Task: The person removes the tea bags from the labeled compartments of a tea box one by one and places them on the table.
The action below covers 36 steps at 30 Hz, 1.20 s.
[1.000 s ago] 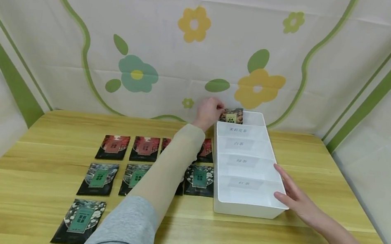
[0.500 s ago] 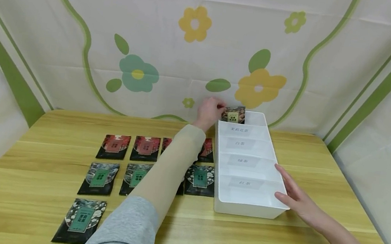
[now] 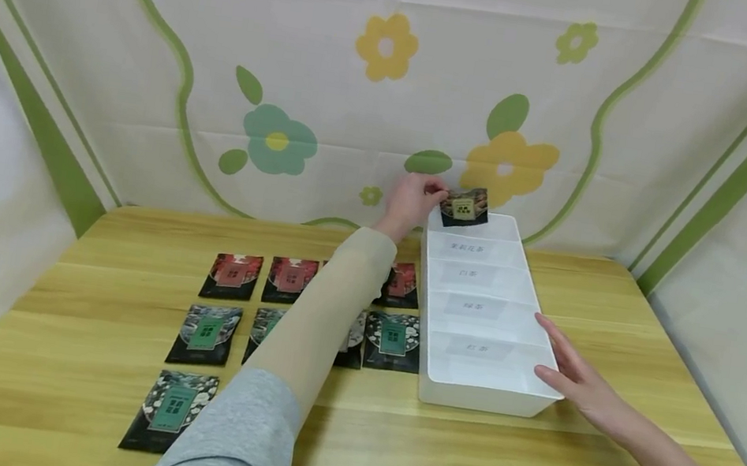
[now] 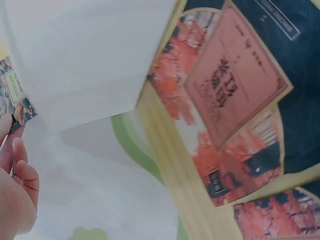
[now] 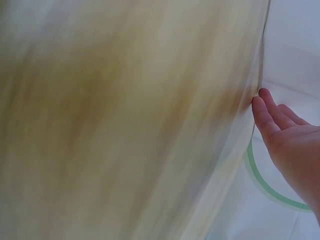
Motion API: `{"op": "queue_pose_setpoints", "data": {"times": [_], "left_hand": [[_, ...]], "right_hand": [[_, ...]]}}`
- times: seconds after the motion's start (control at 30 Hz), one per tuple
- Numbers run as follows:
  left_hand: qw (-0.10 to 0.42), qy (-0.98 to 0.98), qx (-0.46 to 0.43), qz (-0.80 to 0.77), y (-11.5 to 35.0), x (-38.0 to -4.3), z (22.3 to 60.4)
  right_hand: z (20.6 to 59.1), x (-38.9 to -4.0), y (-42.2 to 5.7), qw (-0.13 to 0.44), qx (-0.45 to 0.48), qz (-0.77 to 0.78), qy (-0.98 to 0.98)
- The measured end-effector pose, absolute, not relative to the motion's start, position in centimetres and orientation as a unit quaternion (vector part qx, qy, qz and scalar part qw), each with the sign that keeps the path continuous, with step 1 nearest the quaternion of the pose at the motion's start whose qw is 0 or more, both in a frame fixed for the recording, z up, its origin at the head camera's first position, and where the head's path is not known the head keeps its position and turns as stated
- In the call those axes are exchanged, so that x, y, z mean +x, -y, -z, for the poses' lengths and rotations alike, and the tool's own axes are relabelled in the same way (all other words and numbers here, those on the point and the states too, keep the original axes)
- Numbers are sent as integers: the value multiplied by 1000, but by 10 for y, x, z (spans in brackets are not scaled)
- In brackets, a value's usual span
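My left hand (image 3: 413, 203) pinches the left edge of a dark tea sachet (image 3: 465, 208) with a yellow-green label. The sachet is tilted and raised at the far compartment of a white divided box (image 3: 475, 397). In the left wrist view, the fingers of that hand (image 4: 20, 185) hold the patterned sachet (image 4: 17, 92) beside the box's outer wall (image 4: 90, 60). Straight fingers of my right hand (image 3: 591, 391) touch the box's right rim near its front corner. The right wrist view shows the same hand (image 5: 287, 135) with fingertips against the box edge.
Left of the box, several tea sachets lie in rows: red-labelled ones (image 3: 231, 277) at the back, green-labelled ones (image 3: 205, 334) nearer. My left forearm covers some. Printed labels (image 3: 477, 349) mark the box's compartments. A flowered cloth (image 3: 375, 122) hangs behind the wooden table (image 3: 385, 458).
My left hand has lifted the sachet up and slightly right, so its lower edge now shows and it tilts. The right hand stays at the box. The head view has shifted slightly.
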<state>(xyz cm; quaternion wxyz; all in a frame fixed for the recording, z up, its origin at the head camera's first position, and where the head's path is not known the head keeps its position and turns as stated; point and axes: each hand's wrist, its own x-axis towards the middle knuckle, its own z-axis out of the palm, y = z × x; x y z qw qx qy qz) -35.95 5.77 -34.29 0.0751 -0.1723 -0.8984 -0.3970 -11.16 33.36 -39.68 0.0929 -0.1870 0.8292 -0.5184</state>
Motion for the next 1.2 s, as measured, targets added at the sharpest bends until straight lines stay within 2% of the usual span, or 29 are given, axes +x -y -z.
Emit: {"op": "queue_pose_setpoints", "data": {"times": [0.33,0.6,0.97,1.2], "left_hand": [[61,876,-173,446,-59,-354,333],[50,812,-161,559,-42,-353,327],[11,795,-187,576,-32,-342,322],[15,780,-205,590,-25,-327,318]], "right_hand": [[401,-119,-339,89,-197,513,-831],[398,-131,-341,94,-202,508,-832],[407,-138,-356,92,-196,516,-828],[409,-144,-365,95,-187,508,-835]]}}
